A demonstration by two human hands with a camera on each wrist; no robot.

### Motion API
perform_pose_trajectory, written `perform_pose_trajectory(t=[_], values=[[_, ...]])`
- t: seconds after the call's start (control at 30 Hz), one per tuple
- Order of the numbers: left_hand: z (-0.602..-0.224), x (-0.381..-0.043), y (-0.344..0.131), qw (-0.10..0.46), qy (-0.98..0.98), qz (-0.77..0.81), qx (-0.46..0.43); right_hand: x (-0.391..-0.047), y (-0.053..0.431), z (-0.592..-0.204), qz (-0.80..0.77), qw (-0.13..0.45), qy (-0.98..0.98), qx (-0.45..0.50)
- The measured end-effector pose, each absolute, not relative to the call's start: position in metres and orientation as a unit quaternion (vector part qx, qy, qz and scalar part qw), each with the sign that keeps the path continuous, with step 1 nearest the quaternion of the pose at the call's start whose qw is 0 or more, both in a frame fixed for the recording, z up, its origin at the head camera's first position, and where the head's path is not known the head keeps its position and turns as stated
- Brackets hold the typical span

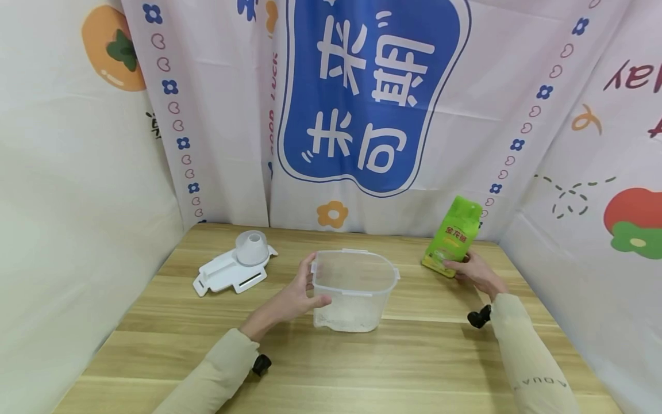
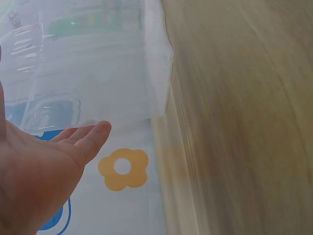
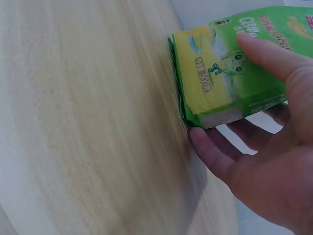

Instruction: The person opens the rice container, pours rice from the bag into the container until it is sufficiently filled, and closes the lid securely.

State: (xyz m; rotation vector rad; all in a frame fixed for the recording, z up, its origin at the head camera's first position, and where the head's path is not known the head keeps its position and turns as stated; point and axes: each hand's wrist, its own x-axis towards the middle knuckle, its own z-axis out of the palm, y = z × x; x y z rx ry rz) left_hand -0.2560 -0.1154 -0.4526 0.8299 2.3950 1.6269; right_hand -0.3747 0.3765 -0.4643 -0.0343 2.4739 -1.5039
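Note:
A clear plastic container (image 1: 351, 313), its open top facing up, stands on the table in the middle of the head view. My left hand (image 1: 295, 294) grips its left side, thumb at the near side and fingers along the far side. In the left wrist view those fingers (image 2: 93, 139) show beside the see-through wall. At the right, my right hand (image 1: 478, 273) holds a green and yellow bag (image 1: 451, 238) low down, its base close over the wood. The right wrist view has the thumb across the printed front of the bag (image 3: 220, 73), with fingers behind and below.
A white lid (image 1: 222, 273) with a round, translucent cap (image 1: 251, 248) lies at the back left of the wooden table (image 1: 362, 374). Printed cloth (image 1: 233, 115) hangs behind the table and along both sides.

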Motion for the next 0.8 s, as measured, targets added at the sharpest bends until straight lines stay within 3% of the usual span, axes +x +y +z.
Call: perform_pose_trajectory(t=[0.8], values=[[-0.453,-0.255,-0.114,0.054,0.806,0.524,0.271,-0.363,0.361,-0.464,-0.467,0.103,0.878,-0.029]])
